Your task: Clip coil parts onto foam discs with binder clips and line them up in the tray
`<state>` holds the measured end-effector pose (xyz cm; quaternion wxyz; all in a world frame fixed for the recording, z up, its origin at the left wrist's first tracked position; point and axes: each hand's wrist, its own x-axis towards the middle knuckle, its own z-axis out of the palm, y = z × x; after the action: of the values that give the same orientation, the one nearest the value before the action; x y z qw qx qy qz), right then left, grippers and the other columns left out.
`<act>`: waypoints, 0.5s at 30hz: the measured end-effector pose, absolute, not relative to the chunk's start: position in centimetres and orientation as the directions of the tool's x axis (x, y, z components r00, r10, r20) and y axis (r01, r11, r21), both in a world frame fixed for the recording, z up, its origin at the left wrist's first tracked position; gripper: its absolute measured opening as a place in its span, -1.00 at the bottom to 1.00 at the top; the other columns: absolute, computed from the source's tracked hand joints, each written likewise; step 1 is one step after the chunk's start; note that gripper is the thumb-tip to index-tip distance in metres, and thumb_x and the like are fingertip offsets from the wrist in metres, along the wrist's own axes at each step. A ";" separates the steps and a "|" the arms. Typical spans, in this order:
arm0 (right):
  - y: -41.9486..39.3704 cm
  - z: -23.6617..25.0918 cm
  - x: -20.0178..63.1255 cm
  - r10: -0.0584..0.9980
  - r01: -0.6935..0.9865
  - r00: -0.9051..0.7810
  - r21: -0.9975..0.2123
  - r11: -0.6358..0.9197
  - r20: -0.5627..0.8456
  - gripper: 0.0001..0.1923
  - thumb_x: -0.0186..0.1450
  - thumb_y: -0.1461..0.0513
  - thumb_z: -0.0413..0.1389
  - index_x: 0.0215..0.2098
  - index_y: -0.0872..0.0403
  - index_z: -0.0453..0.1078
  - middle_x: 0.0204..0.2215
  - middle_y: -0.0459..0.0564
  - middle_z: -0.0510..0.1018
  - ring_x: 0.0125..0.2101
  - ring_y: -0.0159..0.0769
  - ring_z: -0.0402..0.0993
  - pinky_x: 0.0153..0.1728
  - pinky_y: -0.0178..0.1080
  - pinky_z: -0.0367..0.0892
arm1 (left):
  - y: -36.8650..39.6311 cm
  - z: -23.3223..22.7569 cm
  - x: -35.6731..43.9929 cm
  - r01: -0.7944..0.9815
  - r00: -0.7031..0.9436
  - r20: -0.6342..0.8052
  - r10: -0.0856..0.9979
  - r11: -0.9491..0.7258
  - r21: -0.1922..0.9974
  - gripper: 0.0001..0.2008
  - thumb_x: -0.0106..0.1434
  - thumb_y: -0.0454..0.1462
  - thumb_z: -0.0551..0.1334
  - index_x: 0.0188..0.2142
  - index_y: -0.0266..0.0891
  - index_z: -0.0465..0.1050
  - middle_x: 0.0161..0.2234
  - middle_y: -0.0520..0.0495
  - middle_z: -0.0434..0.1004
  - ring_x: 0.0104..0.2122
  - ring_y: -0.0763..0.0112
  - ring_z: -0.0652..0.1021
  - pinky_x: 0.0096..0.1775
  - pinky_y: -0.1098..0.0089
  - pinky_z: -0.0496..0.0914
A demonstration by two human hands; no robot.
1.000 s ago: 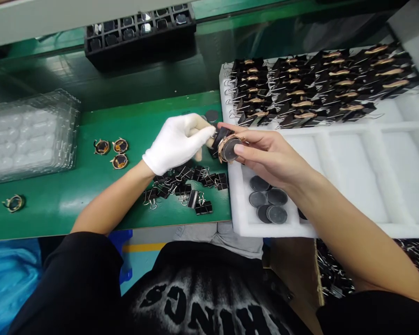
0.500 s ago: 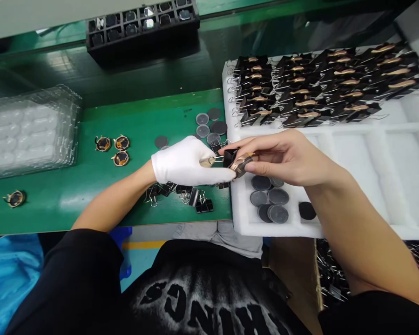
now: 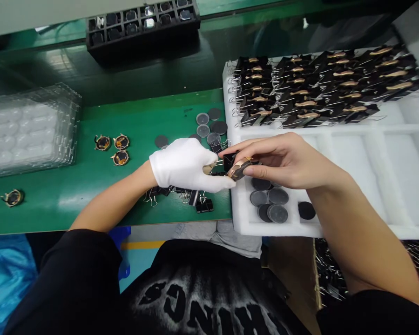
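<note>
My left hand [image 3: 186, 165], in a white glove, pinches a black binder clip [image 3: 227, 161] by its wire handles. My bare right hand [image 3: 286, 158] grips a rose-gold watch case [image 3: 238, 169] edge-on, and the clip sits on that case. Both hands meet over the front left corner of the white foam tray [image 3: 356, 163]. Just below them in the tray lie several dark round discs [image 3: 268, 204]. A pile of loose black binder clips [image 3: 186, 195] lies on the green mat under my left hand.
Rows of clipped watch cases [image 3: 317, 88] fill the tray's far section. More discs [image 3: 209, 125] and three gold watch cases [image 3: 113, 149] lie on the mat, a fourth case [image 3: 12, 197] at far left. Clear blister trays [image 3: 28, 130] are stacked left; a black compartment tray [image 3: 143, 23] stands behind.
Both hands dropped from above the mat toward the tray's front corner, uncovering the discs on the mat. The watch case turned from face-on to edge-on.
</note>
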<state>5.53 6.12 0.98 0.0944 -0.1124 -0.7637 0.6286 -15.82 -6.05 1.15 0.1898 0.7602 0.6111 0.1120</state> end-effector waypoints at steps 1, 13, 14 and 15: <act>6.1 1.0 5.6 0.300 0.051 -0.954 -0.982 0.181 0.006 -0.90 0.33 0.11 0.33 -0.21 -0.12 0.69 -0.04 -0.02 0.70 0.12 0.01 0.58 -0.01 -0.04 0.59 | -6.0 1.1 -15.9 0.882 0.222 -0.063 0.973 -0.172 0.439 -0.40 0.17 0.23 0.15 -0.66 -0.15 0.04 -0.71 0.10 0.01 -0.67 0.52 0.09 -0.51 0.33 0.00; 5.0 -0.7 3.5 0.727 -0.065 -0.660 -0.950 -0.305 -0.189 -0.75 0.25 -0.02 0.41 -0.26 -0.10 0.55 -0.15 -0.11 0.66 0.04 -0.15 0.58 0.12 -0.03 0.51 | -5.4 0.7 -16.7 0.754 0.109 0.030 0.994 -0.102 0.649 -0.55 0.32 -0.03 0.19 -0.57 -0.17 0.08 -0.65 0.17 0.02 -0.58 0.56 0.11 -0.50 0.44 0.12; 5.0 -1.0 3.5 0.733 -0.069 -0.657 -0.955 -0.288 -0.174 -0.75 0.25 -0.02 0.40 -0.27 -0.10 0.55 -0.13 -0.12 0.66 0.04 -0.16 0.57 0.12 -0.04 0.51 | -5.4 0.7 -16.7 0.744 0.109 0.010 0.994 -0.088 0.662 -0.55 0.33 -0.04 0.19 -0.57 -0.17 0.09 -0.64 0.17 0.04 -0.59 0.57 0.11 -0.50 0.44 0.13; 4.9 -1.1 3.5 0.739 -0.067 -0.655 -0.961 -0.270 -0.162 -0.75 0.26 -0.03 0.40 -0.27 -0.10 0.54 -0.12 -0.12 0.65 0.05 -0.16 0.56 0.11 -0.04 0.51 | -5.4 0.8 -16.6 0.735 0.108 -0.011 0.994 -0.073 0.674 -0.55 0.33 -0.04 0.19 -0.57 -0.17 0.09 -0.64 0.17 0.05 -0.59 0.57 0.12 -0.50 0.45 0.13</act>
<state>3.52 4.95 -1.12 0.2747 -0.3119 -0.5382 0.7332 -16.64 -5.45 0.76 0.2726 0.6928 0.6240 0.2374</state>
